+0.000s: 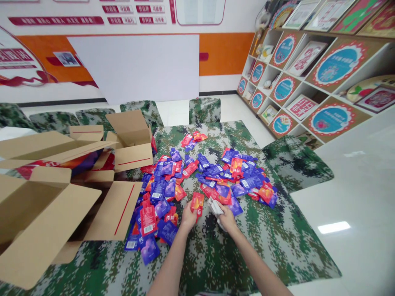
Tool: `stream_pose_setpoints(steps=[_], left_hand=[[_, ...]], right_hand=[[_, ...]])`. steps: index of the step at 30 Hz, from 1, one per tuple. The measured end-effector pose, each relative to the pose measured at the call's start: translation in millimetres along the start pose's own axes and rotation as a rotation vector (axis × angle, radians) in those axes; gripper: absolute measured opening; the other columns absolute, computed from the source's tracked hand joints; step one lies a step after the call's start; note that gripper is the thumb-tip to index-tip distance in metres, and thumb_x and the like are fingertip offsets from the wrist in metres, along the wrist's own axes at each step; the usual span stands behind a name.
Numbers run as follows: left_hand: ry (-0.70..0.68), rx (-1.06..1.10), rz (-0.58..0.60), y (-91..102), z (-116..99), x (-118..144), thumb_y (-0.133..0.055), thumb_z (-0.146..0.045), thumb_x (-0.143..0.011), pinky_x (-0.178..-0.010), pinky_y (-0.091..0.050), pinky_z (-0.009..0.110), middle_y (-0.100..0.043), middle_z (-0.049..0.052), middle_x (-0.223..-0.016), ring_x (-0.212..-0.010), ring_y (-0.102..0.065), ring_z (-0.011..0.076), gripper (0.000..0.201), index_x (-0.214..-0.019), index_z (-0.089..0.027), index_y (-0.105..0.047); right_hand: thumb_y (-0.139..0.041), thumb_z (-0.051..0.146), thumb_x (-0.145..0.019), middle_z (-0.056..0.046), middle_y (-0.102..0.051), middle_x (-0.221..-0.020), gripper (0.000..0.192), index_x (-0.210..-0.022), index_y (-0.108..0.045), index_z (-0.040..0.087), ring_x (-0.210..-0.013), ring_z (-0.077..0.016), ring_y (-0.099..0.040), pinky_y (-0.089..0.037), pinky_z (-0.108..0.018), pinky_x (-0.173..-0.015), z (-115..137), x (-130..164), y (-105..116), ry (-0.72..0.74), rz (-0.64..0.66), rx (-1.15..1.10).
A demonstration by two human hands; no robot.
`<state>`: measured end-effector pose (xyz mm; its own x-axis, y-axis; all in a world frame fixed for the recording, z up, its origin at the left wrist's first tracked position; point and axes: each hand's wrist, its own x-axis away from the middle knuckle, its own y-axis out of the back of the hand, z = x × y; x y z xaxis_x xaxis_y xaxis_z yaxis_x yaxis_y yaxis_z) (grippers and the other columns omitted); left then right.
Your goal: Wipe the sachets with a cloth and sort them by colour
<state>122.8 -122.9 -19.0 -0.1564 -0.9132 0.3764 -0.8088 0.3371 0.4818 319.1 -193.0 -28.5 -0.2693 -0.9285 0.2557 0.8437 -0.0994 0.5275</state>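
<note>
My left hand point(187, 217) grips a red pouch point(197, 202) with an orange fruit print, held over the table between two heaps. Just to its right, my right hand point(227, 218) is closed on a crumpled white cloth or tissue point(215, 206); I cannot tell which. Purple and red spouted pouches lie about both hands. One heap point(159, 189) spreads to the left of my left hand, another heap point(243, 177) beyond and right of my right hand. Farther back is a small cluster of pouches point(191, 140).
Open cardboard boxes point(111, 209) crowd the table's left side, their flaps spread out, with pouches visible in some. A camouflage cloth point(271, 246) covers the table. Camouflage-covered chairs point(205, 110) stand along the far side and right. Shelves point(296, 78) with framed pictures line the right wall.
</note>
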Motion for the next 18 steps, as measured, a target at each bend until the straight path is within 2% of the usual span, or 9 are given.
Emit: stream_pose_setpoints(steps=[3, 5, 7, 9, 11, 12, 15, 18], left_hand=[[-0.021, -0.11, 0.018, 7.3, -2.5, 8.8, -0.053, -0.015, -0.072, -0.101, -0.031, 0.032, -0.05, 0.013, -0.125, -0.118, -0.045, 0.024, 0.055, -0.126, -0.011, -0.045], [-0.054, -0.236, 0.006, 15.1, -3.1, 19.2, -0.054, -0.017, -0.071, -0.104, -0.027, 0.038, -0.038, 0.015, -0.136, -0.127, -0.034, 0.0277, 0.064, -0.133, -0.011, -0.037], [-0.189, -0.414, 0.01, 21.9, -2.5, 32.1, -0.052, -0.015, -0.071, -0.107, -0.021, 0.042, -0.023, 0.013, -0.145, -0.135, -0.017, 0.0284, 0.073, -0.139, -0.014, -0.026], [-0.41, -0.559, 0.096, 25.2, -0.7, 45.0, -0.049, -0.012, -0.07, -0.109, -0.017, 0.042, -0.014, 0.009, -0.149, -0.137, -0.007, 0.0256, 0.077, -0.141, -0.016, -0.018], [-0.587, -0.614, 0.22, 24.7, 2.3, 55.1, -0.046, -0.012, -0.071, -0.11, -0.016, 0.042, -0.013, 0.007, -0.15, -0.137, -0.007, 0.0233, 0.078, -0.142, -0.017, -0.015], [-0.629, -0.631, 0.264, 23.4, 4.3, 58.6, -0.046, -0.014, -0.072, -0.111, -0.016, 0.041, -0.014, 0.007, -0.15, -0.137, -0.008, 0.023, 0.077, -0.142, -0.016, -0.015], [-0.618, -0.675, 0.3, 17.6, 12.7, 62.6, -0.047, -0.022, -0.076, -0.112, -0.015, 0.042, -0.016, 0.009, -0.149, -0.137, -0.01, 0.0247, 0.072, -0.142, -0.014, -0.017], [-0.569, -0.698, 0.31, 11.6, 23.9, 61.6, -0.047, -0.034, -0.081, -0.112, -0.012, 0.043, -0.019, 0.008, -0.148, -0.137, -0.008, 0.027, 0.067, -0.141, -0.016, -0.023]], right_hand=[[-0.041, 0.007, -0.058, -0.006, -0.064, -0.1, 0.067, -0.122, -0.056, 0.019, -0.093, -0.0226, -0.054, -0.042, -0.037, -0.088, 1.1, 1.0, 4.8, -0.008, 0.007, -0.035], [-0.04, 0.007, -0.059, -0.006, -0.063, -0.099, 0.067, -0.123, -0.055, 0.019, -0.093, -0.0222, -0.054, -0.042, -0.037, -0.088, 6.6, 0.2, 6.9, -0.008, -0.007, -0.03], [-0.04, 0.006, -0.061, -0.007, -0.061, -0.096, 0.066, -0.125, -0.054, 0.019, -0.092, -0.0215, -0.053, -0.042, -0.037, -0.088, 17.4, -1.8, 6.1, 0.045, -0.017, 0.009], [-0.039, 0.005, -0.064, -0.007, -0.057, -0.094, 0.065, -0.126, -0.052, 0.019, -0.091, -0.0206, -0.051, -0.041, -0.036, -0.087, 33.7, -4.1, 2.0, 0.153, -0.013, 0.059], [-0.039, 0.004, -0.066, -0.008, -0.053, -0.094, 0.065, -0.128, -0.05, 0.019, -0.091, -0.0201, -0.049, -0.041, -0.036, -0.086, 53.7, -5.2, -5.2, 0.277, -0.003, 0.113], [-0.039, 0.003, -0.068, -0.008, -0.051, -0.095, 0.064, -0.129, -0.048, 0.019, -0.091, -0.0201, -0.048, -0.041, -0.036, -0.086, 63.9, -4.9, -9.4, 0.331, 0.003, 0.142], [-0.04, 0.007, -0.077, -0.009, -0.047, -0.098, 0.057, -0.132, -0.043, 0.021, -0.093, -0.0209, -0.045, -0.039, -0.036, -0.085, 89.6, 0.0, -23.2, 0.444, 0.047, 0.232], [-0.04, 0.019, -0.087, -0.008, -0.047, -0.102, 0.043, -0.129, -0.045, 0.024, -0.097, -0.0212, -0.043, -0.038, -0.034, -0.086, 100.1, 9.4, -37.3, 0.455, 0.136, 0.277]])
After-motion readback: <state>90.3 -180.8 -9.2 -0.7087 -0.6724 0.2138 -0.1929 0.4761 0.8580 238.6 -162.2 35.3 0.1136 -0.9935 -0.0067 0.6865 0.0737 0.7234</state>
